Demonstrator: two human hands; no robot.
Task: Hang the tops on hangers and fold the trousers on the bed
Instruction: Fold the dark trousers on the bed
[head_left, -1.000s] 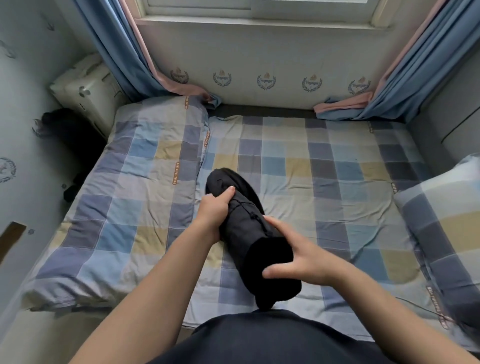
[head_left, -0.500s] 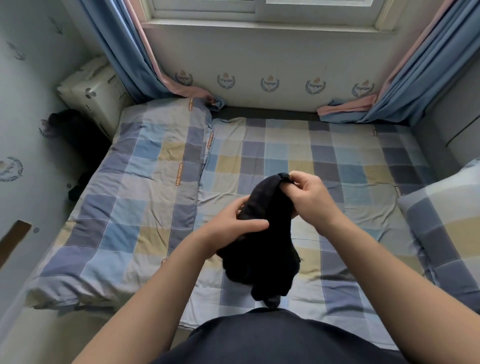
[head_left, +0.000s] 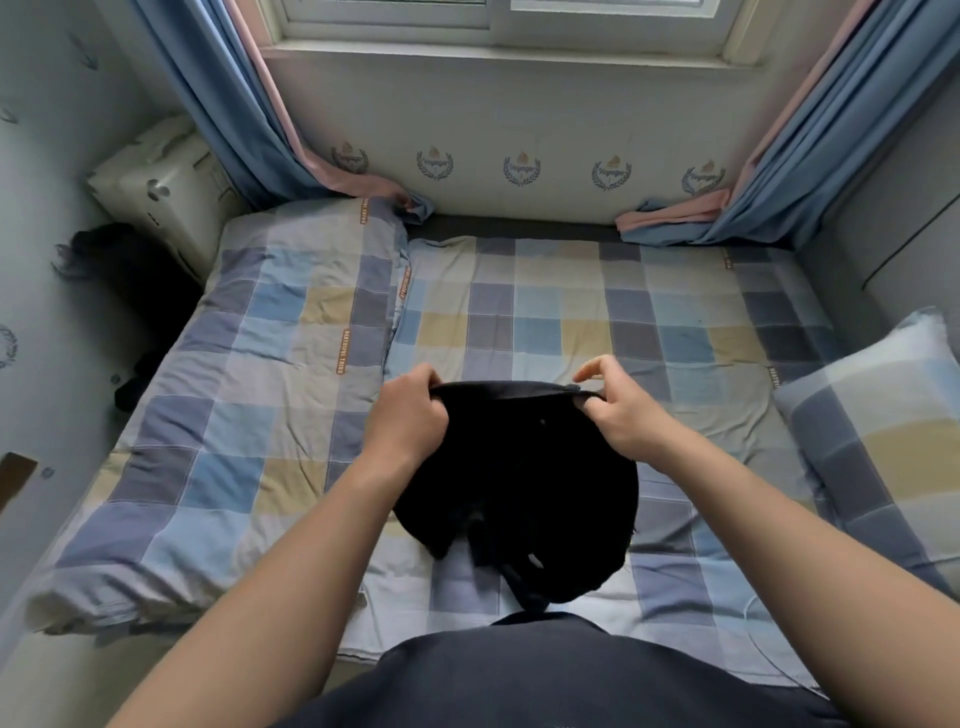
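A black garment (head_left: 524, 483) hangs in front of me above the checked bed (head_left: 571, 312). Its top edge is stretched flat between my hands, and the rest droops down in a dark bundle toward the bed's near edge. My left hand (head_left: 408, 415) grips the left end of that edge. My right hand (head_left: 621, 410) pinches the right end with thumb and fingers. I cannot tell whether the garment is a top or trousers. No hanger is in view.
A folded checked duvet (head_left: 249, 395) covers the bed's left half. A checked pillow (head_left: 883, 426) lies at the right. Blue and pink curtains (head_left: 234, 104) hang at both sides of the window. A white box (head_left: 156, 192) and dark items (head_left: 135, 291) sit at the far left.
The black garment was a rolled bundle lying on the bed. I lifted it, then my hands moved apart and spread its top edge wide.
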